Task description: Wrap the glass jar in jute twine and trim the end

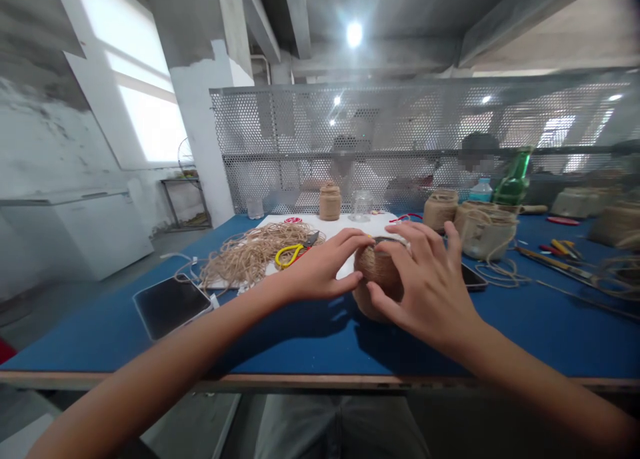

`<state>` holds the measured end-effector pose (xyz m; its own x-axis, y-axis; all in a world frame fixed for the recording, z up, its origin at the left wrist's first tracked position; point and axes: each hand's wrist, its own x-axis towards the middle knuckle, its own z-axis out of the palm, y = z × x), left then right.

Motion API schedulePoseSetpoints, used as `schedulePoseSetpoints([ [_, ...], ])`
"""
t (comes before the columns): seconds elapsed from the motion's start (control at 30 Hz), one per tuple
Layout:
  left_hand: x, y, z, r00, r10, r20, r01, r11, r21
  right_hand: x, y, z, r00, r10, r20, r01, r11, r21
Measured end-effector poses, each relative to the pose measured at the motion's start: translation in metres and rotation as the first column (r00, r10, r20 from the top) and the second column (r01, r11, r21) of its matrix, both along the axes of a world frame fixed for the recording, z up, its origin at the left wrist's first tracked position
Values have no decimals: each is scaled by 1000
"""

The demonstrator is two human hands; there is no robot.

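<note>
Although no lettering was readable in the head view, textures stood out: both the left hand (pixel 333 266) and right hand (pixel 425 282), fingers curved apart, flanked a twine-wrapped jar (pixel 373 302) on the blue worktop (pixel 310 349). Behind stood a clear glass jar (pixel 361 206); tangled twine (pixel 245 256) lay leftward, beneath yellow-handled pliers (pixel 293 252).

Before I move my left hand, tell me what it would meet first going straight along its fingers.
The jar, right at the left hand's fingertips; they may already touch it. The right hand comes next, though depth is hard to judge.
</note>
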<state>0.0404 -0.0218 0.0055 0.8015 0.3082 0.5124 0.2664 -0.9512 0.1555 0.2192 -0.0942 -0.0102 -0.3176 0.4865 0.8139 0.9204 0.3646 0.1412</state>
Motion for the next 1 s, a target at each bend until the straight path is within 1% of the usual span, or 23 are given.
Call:
schedulePoseSetpoints([
  [0.1,-1,0,-1,1000,11,-8,-11,1000,-1,5,-2,-2,1000,8,-26,-9,998,-55],
  [0.17,-1,1,-2,1000,16,-6,-16,1000,9,7,-2,-4,999,17,-35,-19,998,-68],
  [0.27,-2,2,-3,1000,23,-2,-23,1000,19,8,-2,-4,999,22,-43,-23,999,-27],
  [0.4,-1,1,-3,1000,24,7,-24,1000,6,11,-6,7,996,48,-74,-44,997,60],
  [0.5,-2,-1,-2,999,22,29,-20,998,-55,20,-12,18,988,84,-130,-73,993,89],
  [0.6,-2,-1,-1,998,1,69,11,986,-169,32,-17,20,979,101,-179,-88,993,81],
  [0.67,0,0,-4,995,-50,82,71,960,-270,39,-19,15,977,109,-184,-106,994,28],
  [0.7,1,1,-7,993,-81,86,105,939,-327,42,-19,10,976,107,-192,-112,994,-13],
  [0.77,5,2,-14,986,-126,105,159,889,-430,49,-17,-4,969,76,-235,-107,987,-123],
  [0.8,7,3,-19,985,-125,118,166,867,-470,53,-15,-12,964,56,-260,-107,976,-187],
  [0.83,10,4,-23,985,-103,140,159,858,-489,57,-13,-20,962,37,-271,-114,956,-271],
  [0.9,15,5,-31,983,-57,177,138,860,-491,69,-7,-34,950,7,-311,-139,904,-405],
  [1.0,21,6,-38,971,-36,236,143,877,-458,89,2,-45,914,-22,-405,-194,853,-484],
])
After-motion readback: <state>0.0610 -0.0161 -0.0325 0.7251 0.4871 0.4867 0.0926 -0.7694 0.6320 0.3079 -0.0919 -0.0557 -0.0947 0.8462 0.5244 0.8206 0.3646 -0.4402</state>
